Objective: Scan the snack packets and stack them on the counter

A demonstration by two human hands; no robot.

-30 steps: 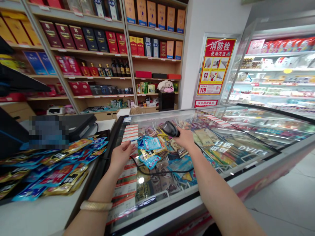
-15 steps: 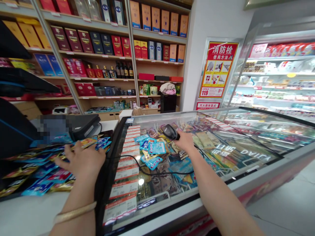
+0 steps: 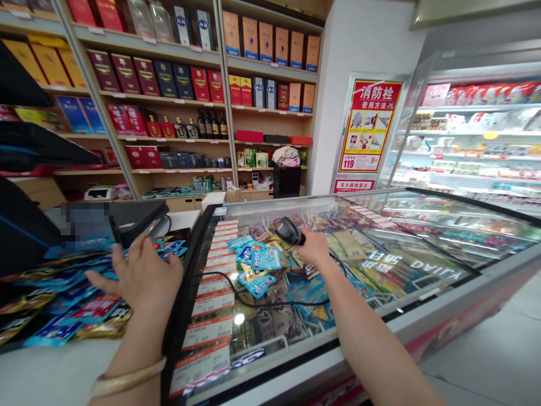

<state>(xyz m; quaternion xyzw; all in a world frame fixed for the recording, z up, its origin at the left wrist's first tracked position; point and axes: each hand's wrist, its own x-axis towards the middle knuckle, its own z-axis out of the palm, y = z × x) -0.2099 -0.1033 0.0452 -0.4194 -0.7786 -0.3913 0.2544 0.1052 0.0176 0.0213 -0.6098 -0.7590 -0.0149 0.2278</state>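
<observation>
My right hand point(image 3: 313, 248) is wrapped around the handle of a black barcode scanner point(image 3: 288, 230), held above a freezer's glass lid. Below the scanner, several blue and gold snack packets point(image 3: 265, 259) lie in a loose heap on the glass. To the left, my left hand point(image 3: 146, 273) is over a larger pile of snack packets point(image 3: 71, 299) in blue, gold, black and red. Some of its fingers are spread. A thin gold-brown packet point(image 3: 151, 228) shows nearly edge-on at the fingertips; the fingers partly hide the grip.
The scanner's black cable point(image 3: 270, 304) loops over the glass freezer lid point(image 3: 220, 372). Orange-and-white price tags point(image 3: 211, 304) line its left side. A dark device point(image 3: 139, 217) stands behind the packet pile. Shelves of boxes and bottles point(image 3: 181, 104) rise behind; a lit chiller point(image 3: 482, 135) stands right.
A gold packet that lay under my left fingers is now raised and turned nearly edge-on at the fingertips. My right hand keeps the scanner in about the same place. The view has shifted slightly.
</observation>
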